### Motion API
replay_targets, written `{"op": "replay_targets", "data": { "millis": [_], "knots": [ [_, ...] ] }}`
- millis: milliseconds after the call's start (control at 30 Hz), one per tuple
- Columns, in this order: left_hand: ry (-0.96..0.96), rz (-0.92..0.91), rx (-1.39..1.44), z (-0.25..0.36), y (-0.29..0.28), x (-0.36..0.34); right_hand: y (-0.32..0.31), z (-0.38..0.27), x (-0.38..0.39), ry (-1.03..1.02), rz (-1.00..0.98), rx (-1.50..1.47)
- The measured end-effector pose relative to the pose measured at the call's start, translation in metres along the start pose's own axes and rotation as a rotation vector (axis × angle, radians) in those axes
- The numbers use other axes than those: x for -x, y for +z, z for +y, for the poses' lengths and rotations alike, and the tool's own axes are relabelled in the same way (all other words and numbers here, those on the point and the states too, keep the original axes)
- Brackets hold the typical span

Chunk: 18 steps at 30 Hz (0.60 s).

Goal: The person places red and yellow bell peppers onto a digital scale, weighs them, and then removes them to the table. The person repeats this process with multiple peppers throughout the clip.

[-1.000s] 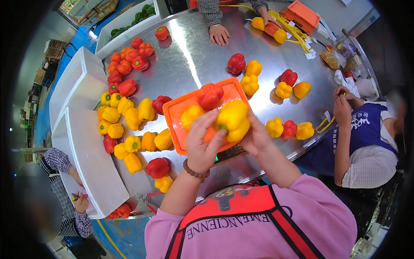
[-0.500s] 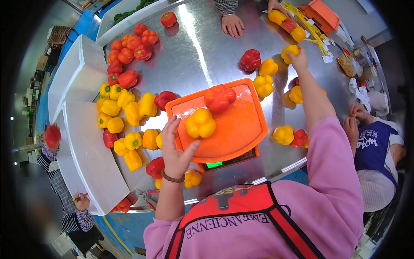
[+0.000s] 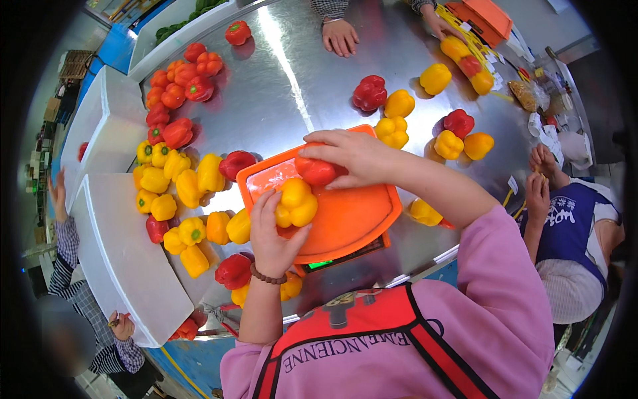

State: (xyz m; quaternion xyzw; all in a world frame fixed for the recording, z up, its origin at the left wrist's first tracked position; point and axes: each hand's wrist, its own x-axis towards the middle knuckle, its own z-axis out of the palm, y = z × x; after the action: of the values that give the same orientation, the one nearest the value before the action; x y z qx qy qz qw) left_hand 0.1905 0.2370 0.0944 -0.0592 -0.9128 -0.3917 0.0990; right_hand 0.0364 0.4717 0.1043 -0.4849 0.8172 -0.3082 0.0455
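Note:
An orange tray rests on a scale with a green-lit display, right in front of me. My left hand has its fingers curled round a yellow bell pepper at the tray's left part. Just beyond it, my right hand reaches over the tray and grips a red bell pepper, partly covered by the fingers. Left of the tray lie a dark red bell pepper and several yellow ones. On its right are more yellow bell peppers.
White foam boxes line the table's left edge, beside a pile of red peppers. Across the metal table, a co-worker's hand lies flat; their other is by a packed row of peppers. Another person stands at right.
My right hand has left a yellow pepper on the far right and come back to the red one on the tray. My left hand has closed on the yellow pepper. The packed row has shifted nearer.

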Motion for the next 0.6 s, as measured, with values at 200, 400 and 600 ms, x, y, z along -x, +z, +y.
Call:
{"op": "replay_targets", "data": {
  "millis": [200,400,600],
  "knots": [
    [-0.117,0.051,0.229,-0.011,-0.012,0.009,-0.048,0.091,0.005,0.229,0.575,0.039],
    [-0.234,0.076,0.646,-0.007,-0.02,0.006,-0.074,0.215,0.049,0.984,0.386,0.614],
    [-0.096,0.039,0.557,-0.001,-0.004,-0.014,-0.053,0.215,0.039,0.711,0.45,0.844]
  ]
}}
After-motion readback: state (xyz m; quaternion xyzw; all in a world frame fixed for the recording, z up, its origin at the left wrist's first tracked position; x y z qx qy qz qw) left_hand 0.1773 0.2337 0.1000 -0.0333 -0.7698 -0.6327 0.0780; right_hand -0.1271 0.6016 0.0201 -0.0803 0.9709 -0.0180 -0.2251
